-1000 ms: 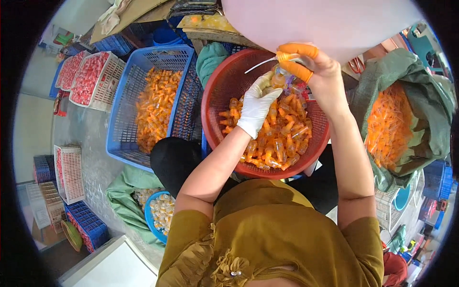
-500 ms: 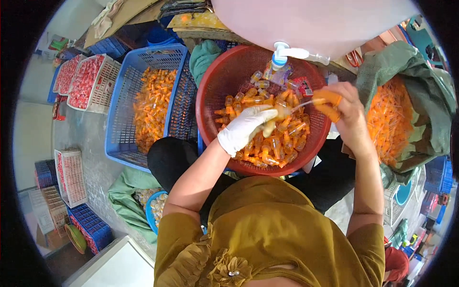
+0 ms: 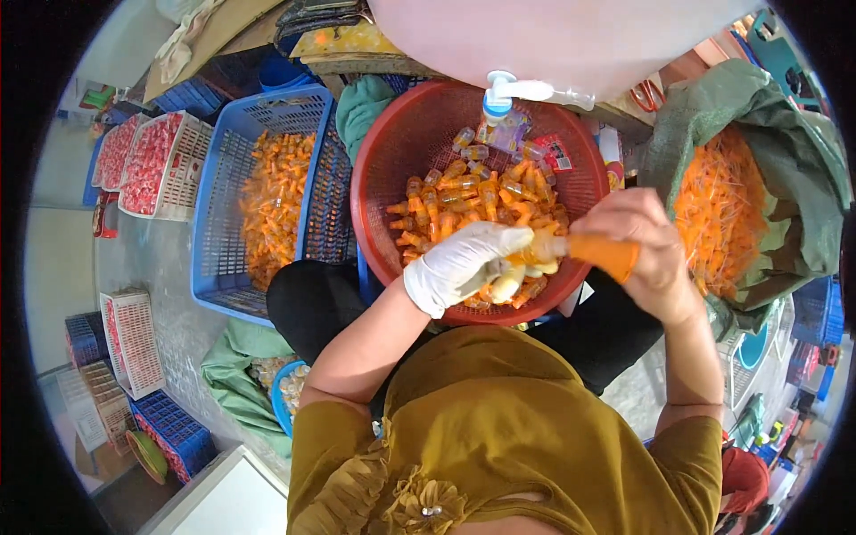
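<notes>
My left hand point(image 3: 468, 263), in a white glove with yellowish finger covers, is closed around a small clear bottle point(image 3: 546, 248). My right hand point(image 3: 637, 250) is bare except for orange finger covers, its fingers closed at the bottle's top end; motion blur and the fingers hide the top itself. Both hands are over the front right of a large red mesh basket point(image 3: 367, 192), where many small bottles with orange tops point(image 3: 464, 192) are heaped. At the back of that heap lie several clear bottles point(image 3: 475, 153) without orange tops.
A blue crate point(image 3: 207, 232) of orange-topped pieces stands left. On the right, a green sack point(image 3: 807, 205) holds orange tops with thin clear tubes point(image 3: 718, 209). A pale rounded container with a white tap point(image 3: 526, 90) overhangs the basket's back. White baskets of red-and-white packets point(image 3: 160, 169) stand far left.
My right hand has come down and in to the bottle's top; the thin tube seen stretching from its fingers no longer shows. My left hand has shifted slightly lower, still holding the bottle.
</notes>
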{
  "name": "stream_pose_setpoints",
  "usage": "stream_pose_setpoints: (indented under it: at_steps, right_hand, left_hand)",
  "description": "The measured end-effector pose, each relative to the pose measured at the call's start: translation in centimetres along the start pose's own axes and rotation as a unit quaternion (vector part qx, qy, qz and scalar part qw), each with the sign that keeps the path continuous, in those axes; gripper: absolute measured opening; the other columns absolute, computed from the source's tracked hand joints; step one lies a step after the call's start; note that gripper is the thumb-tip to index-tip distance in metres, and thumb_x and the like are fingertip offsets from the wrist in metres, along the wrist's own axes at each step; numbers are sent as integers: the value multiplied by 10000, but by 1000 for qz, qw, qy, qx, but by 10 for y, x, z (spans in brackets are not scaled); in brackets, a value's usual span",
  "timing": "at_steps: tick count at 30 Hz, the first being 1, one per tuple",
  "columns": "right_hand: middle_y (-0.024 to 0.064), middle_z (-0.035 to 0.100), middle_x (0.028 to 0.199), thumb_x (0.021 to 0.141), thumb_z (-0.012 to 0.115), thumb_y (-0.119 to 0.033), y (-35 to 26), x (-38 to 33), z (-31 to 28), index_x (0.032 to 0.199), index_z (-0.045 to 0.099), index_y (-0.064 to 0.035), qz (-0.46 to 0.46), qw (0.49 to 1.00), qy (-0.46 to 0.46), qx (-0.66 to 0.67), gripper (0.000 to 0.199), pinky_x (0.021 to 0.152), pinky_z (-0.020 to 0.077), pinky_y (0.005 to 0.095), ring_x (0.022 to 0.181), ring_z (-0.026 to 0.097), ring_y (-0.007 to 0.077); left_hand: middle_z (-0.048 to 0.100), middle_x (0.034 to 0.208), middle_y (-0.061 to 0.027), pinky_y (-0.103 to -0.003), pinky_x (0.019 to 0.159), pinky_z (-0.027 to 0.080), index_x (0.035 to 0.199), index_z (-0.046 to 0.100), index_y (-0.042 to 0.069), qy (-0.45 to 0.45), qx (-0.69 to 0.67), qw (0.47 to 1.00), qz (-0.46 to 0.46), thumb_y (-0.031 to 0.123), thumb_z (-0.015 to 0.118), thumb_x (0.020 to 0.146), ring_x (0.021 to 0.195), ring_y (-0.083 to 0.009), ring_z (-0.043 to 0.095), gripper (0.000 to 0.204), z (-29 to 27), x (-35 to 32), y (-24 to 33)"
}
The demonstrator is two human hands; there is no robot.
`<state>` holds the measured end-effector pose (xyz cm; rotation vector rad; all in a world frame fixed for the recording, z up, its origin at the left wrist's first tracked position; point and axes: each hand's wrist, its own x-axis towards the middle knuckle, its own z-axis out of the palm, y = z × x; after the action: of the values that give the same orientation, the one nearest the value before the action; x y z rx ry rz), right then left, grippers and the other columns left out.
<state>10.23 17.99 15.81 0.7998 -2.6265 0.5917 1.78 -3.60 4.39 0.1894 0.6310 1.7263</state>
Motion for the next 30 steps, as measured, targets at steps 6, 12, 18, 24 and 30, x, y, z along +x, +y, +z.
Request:
stream_pose_setpoints:
  at_steps: [6,12,18,24,30]
  right_hand:
    - [72,645,892,706,733,-60,4,-9,16,939,658,-42,97,987,6,126,245,720,488,332,811,603,239]
    - [105,652,869,770,714,-89,5,-17,23,952,632,-25,262,931,-98,235,209,652,501,307,729,629,222]
    - [112,650,839,803,692,-90,11,-25,36,942,626,-18,252,918,-100,288,170,660,498,313,740,633,213]
    - [90,636,799,879,616,-157,16,-44,54,941,620,0,272,903,-164,289,169,644,479,301,714,612,193]
    - [123,608,764,884,593,-197,13,-41,53,902,615,-5,372,822,-219,371,194,598,474,349,652,585,274]
  left_hand:
    - [664,993,-108,-270,665,518,1132,584,-20,58,60,996,-4,221,605,897,802,-206,643,337,31,1,-14]
    - [650,927,-137,-339,748,497,1075,582,5,173,721,541,397,186,718,790,832,-252,628,364,30,0,-23]
    - [630,952,-149,-418,872,446,1083,571,31,209,357,902,127,192,776,694,879,-313,605,469,20,-1,-42]
    - [634,950,-103,-369,827,474,1108,563,37,163,642,639,391,157,724,761,831,-272,617,401,18,-1,-43]
    - [628,892,-89,-314,769,491,1114,572,48,98,770,453,438,171,690,802,820,-265,601,356,7,2,-30]
